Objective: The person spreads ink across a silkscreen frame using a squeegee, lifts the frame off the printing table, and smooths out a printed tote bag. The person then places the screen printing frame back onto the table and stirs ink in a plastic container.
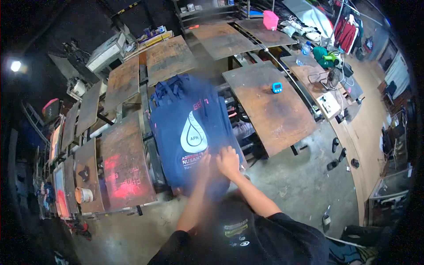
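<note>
A navy blue cloth bag (170,132) with straps bunched at its far end lies spread on a board in front of me. Printed on it are a pale drop shape marked "APN" and lines of lettering beneath. My right hand (228,162) rests on the near right part of the cloth, fingers apart and slightly bent, with nothing visible in them. Close beside it, my left hand (204,164) is over the lower lettering, smeared by motion, so its fingers cannot be made out. More dark blue cloth shows along the bag's right edge.
Brown flat boards (274,108) on metal frames stand around; one carries a blue timer (277,87). Left, a pink-stained board (126,163) and a white tub (84,194). A fan (332,77), water bottle (305,48) and pink container (270,20) are farther off.
</note>
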{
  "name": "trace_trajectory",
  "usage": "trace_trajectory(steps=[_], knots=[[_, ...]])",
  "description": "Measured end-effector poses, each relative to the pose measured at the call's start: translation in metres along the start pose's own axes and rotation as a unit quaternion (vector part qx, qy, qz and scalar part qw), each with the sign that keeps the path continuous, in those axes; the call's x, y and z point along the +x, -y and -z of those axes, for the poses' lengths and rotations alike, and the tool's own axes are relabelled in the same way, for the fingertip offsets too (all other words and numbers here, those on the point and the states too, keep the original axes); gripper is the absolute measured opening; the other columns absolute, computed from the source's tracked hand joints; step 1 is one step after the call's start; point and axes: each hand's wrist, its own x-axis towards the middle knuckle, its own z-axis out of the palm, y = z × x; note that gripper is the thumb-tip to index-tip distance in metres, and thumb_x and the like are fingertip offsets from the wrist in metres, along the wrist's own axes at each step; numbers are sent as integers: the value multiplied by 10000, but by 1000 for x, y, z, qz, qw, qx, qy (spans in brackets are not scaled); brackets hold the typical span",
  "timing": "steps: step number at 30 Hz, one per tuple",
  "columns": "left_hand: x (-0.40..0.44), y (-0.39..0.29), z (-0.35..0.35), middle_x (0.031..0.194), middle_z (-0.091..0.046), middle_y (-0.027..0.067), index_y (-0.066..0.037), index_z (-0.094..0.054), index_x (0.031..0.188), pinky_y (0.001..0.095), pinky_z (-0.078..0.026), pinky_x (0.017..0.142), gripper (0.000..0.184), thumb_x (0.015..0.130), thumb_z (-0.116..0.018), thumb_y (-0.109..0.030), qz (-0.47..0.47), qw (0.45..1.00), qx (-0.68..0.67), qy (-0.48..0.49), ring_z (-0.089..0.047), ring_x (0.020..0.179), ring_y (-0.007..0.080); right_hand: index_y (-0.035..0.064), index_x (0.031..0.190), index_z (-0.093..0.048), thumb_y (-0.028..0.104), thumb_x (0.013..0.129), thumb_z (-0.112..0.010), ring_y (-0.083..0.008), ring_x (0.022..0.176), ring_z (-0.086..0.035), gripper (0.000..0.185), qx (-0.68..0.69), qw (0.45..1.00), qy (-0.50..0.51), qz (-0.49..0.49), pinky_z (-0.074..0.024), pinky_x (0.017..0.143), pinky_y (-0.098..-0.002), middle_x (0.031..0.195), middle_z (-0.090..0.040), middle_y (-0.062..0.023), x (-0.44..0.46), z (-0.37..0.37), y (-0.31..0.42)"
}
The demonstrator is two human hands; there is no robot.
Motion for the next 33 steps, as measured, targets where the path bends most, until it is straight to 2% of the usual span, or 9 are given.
trace_trajectory(steps=[3,9,10,14,16,18,24,28,33], knots=[[8,43,-4,1401,-522,113,52,-494,1382,296,-221,1148,438,1013,-499,-184,-55,998,2,-28,-420,1324,169,45,942,-582,239,857,-551,-344,903,-589,215,13,998,35,50,-465,732,-502,950,-568,-140,10,3,-19],[-5,4,-13,1169,-637,106,67,-575,1283,272,-416,964,383,1000,-531,-188,164,962,-152,-159,-566,1105,135,-17,953,-590,229,880,-510,-425,954,-605,269,92,978,176,64,-490,829,-522,1006,-599,-247,35,27,-32],[-2,21,-7,1082,-651,99,79,-601,1231,313,-454,929,356,995,-530,-178,-33,992,-54,-111,-600,1033,152,-25,951,-592,236,882,-504,-431,972,-603,284,107,970,208,72,-488,850,-516,1017,-600,-263,42,31,-33],[19,143,9,1237,-639,187,43,-625,1211,381,-393,1075,313,950,-516,-90,-157,955,171,-184,-577,1206,300,-17,926,-609,268,885,-521,-439,927,-612,301,136,968,204,60,-490,844,-518,1016,-611,-256,45,19,-44],[10,136,5,1251,-632,211,54,-626,1209,365,-383,1084,320,946,-526,-96,-139,944,223,-197,-563,1234,298,-12,910,-619,266,879,-531,-434,914,-617,294,143,966,209,56,-495,832,-516,995,-618,-250,44,22,-41],[-4,39,-18,1225,-649,204,84,-623,1195,336,-405,1047,341,959,-553,-151,48,975,-83,-203,-583,1201,263,-8,894,-629,265,873,-542,-429,900,-621,287,130,966,218,53,-501,820,-514,974,-626,-244,39,25,-50],[6,60,-10,1282,-613,221,108,-596,1219,319,-397,1044,410,961,-595,-211,-4,982,17,-186,-581,1202,246,13,851,-668,254,856,-607,-415,842,-633,249,142,967,210,16,-511,738,-498,879,-645,-212,36,37,-47],[0,45,-14,1066,-689,71,56,-657,1127,264,-492,853,312,968,-602,-207,69,980,-150,-110,-621,962,121,47,912,-667,254,829,-680,-347,1007,-619,223,259,957,116,66,-498,824,-424,1079,-646,-183,44,52,-25],[-27,-64,-29,989,-682,61,48,-652,1079,277,-492,785,199,930,-538,-17,-131,969,186,-97,-600,874,124,60,1054,-674,296,811,-699,-389,1240,-468,340,127,987,58,75,-405,989,-500,1341,-519,-216,38,46,8]])
